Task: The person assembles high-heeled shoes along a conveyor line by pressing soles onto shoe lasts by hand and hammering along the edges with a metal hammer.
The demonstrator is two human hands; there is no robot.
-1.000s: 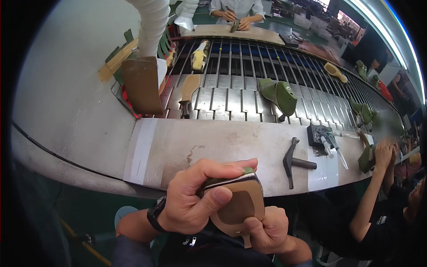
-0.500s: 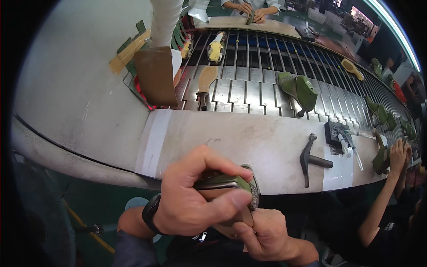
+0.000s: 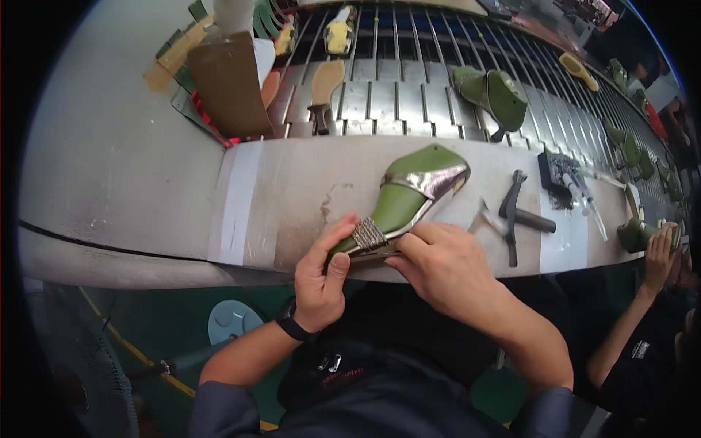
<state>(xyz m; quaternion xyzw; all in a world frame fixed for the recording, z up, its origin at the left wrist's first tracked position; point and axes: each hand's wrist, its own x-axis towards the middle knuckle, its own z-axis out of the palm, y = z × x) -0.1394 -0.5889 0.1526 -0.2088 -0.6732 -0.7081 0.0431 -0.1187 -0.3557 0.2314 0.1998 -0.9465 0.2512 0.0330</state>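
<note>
A sandal on a green shoe last [image 3: 401, 208] lies tilted over the near edge of the worktable, its wide end pointing away from me. A shiny silver strap [image 3: 423, 181] crosses the last, and a glittery band [image 3: 369, 233] wraps its narrower near end. My left hand [image 3: 325, 274] grips that near end, thumb on one side and fingers on the other. Along the right side of the sandal, my right hand [image 3: 445, 263] has its fingers curled and pinched at the sole edge. What lies under those fingertips is partly hidden.
A hammer [image 3: 515, 215] lies to the right, beside a pale pointed piece [image 3: 491, 219]. Beyond it are a dark block [image 3: 556, 179] and syringes [image 3: 584, 197]. A slatted metal conveyor [image 3: 394, 102] carries another green last [image 3: 496, 98]. A co-worker's hand [image 3: 659, 252] holds a last at far right.
The sandal has gone from being held close to me in both hands to lying on the table edge. My left hand has shifted to its near end; the pale piece now shows beside the hammer.
</note>
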